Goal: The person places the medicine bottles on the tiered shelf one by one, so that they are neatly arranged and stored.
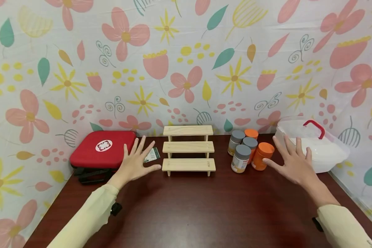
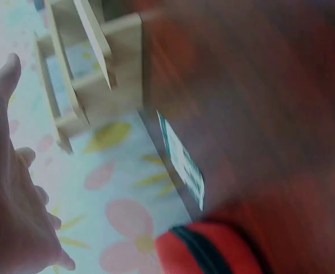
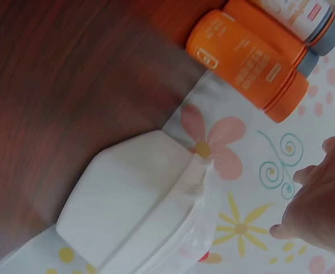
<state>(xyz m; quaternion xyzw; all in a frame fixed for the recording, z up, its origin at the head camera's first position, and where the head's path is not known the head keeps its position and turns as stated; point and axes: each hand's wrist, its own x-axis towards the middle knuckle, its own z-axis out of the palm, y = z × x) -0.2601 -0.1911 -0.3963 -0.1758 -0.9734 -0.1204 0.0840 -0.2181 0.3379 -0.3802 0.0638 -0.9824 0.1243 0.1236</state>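
Observation:
My left hand (image 1: 132, 166) hovers with its fingers spread, holding nothing, between a red first-aid case (image 1: 93, 151) and a three-step wooden rack (image 1: 188, 148). Just behind its fingers lies a small green-and-white card (image 1: 152, 155), partly hidden by them in the head view. Fingers spread too, my right hand (image 1: 294, 163) hangs in the air in front of a white box with a clear lid and red handle (image 1: 328, 151). To its left stands a group of several supplement bottles, among them an orange bottle (image 1: 262, 157) and a grey-capped bottle (image 1: 240, 159).
Everything stands along the back of a dark brown wooden table (image 1: 186, 210). A floral cloth (image 1: 186, 69) hangs behind it and along the sides. Black straps (image 1: 91, 175) hang from the front of the red case.

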